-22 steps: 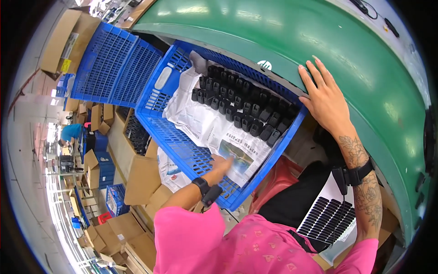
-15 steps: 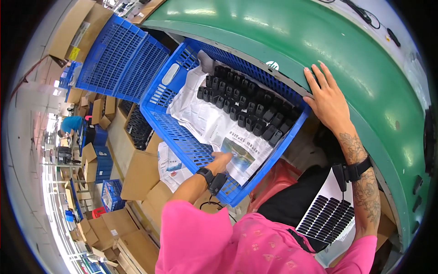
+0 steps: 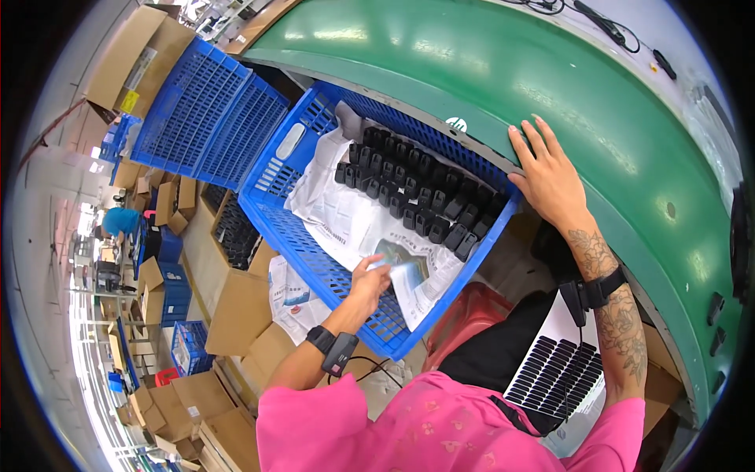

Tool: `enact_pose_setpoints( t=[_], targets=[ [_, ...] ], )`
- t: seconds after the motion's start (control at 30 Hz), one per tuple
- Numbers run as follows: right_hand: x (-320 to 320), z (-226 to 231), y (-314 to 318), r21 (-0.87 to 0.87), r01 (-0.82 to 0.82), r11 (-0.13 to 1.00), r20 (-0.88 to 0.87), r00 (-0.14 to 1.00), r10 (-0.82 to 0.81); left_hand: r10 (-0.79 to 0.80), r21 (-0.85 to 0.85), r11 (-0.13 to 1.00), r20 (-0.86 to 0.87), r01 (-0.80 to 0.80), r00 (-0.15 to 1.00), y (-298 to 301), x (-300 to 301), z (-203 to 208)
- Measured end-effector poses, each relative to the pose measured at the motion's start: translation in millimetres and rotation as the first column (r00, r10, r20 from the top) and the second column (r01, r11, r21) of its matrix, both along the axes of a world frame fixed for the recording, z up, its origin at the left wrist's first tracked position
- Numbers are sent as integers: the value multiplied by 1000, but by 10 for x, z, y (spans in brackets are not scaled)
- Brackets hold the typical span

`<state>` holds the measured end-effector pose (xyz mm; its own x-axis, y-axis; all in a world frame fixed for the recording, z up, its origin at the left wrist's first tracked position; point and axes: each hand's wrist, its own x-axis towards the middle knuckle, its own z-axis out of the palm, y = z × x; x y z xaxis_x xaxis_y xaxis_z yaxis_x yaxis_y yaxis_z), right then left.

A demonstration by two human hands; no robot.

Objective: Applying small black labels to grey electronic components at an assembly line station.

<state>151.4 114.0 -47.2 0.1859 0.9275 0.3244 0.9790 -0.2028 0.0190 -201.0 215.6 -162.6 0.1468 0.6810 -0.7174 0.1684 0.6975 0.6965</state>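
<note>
My left hand point(image 3: 370, 282) reaches into a blue plastic crate point(image 3: 284, 237), fingers closed on the near edge of a newspaper sheet point(image 3: 336, 232) that lines it. The paper beside the fingertips is smeared by motion. Several small black plastic pieces point(image 3: 423, 198) stand in rows on the newspaper, toward the crate's far side. Fingers spread, my right hand point(image 3: 550, 169) lies flat on the edge of the green tabletop point(image 3: 464, 59) and holds nothing. Black straps with small boxes circle both wrists.
Blue crates point(image 3: 206, 110) stand at the far left. Cardboard boxes point(image 3: 236, 311) line the floor on the left, one holding black parts. A red stool point(image 3: 465, 315) is below the crate. A sheet with black labels point(image 3: 554, 370) lies near my lap. Cables point(image 3: 602, 23) rest on the table's far side.
My left hand has shifted slightly left within the crate, and the newspaper near its fingers has moved. My right hand stays on the table edge. The whole view has shifted a little.
</note>
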Motion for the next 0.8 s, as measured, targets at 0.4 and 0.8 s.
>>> enact_pose_setpoints(
  t=[0.4,0.8],
  targets=[
    [-41,26,33,-20,18,1000,-14,1000,-18,-611,464,495,-416,735,674,813,617,233],
    [-53,48,25,-24,22,999,-14,1000,-23,-665,-325,-31,-699,945,-262,550,-160,-146]
  ],
)
